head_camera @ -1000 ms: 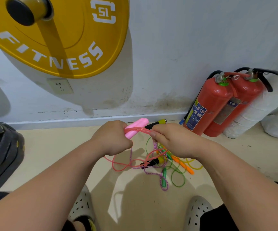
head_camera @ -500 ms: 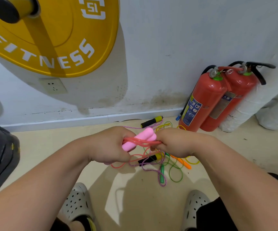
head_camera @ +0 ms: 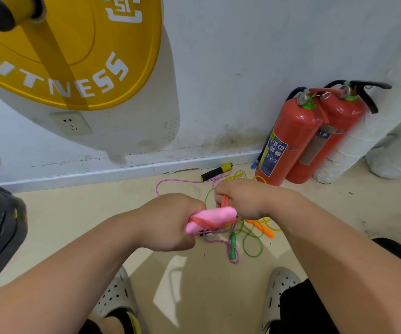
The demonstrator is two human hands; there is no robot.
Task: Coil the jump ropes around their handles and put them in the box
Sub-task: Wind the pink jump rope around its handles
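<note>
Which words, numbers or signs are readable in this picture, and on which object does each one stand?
"FITNESS": yellow weight plate.
"51": logo on the same plate.
Label on the front fire extinguisher: too small to read.
Label on the rear fire extinguisher: blurred, unreadable.

The left hand holds the paired handles just over the tangle of ropes, the right hand pinching their cord beside them. Behind the tangle stand two fire extinguishers to the right, a weight plate up left.
</note>
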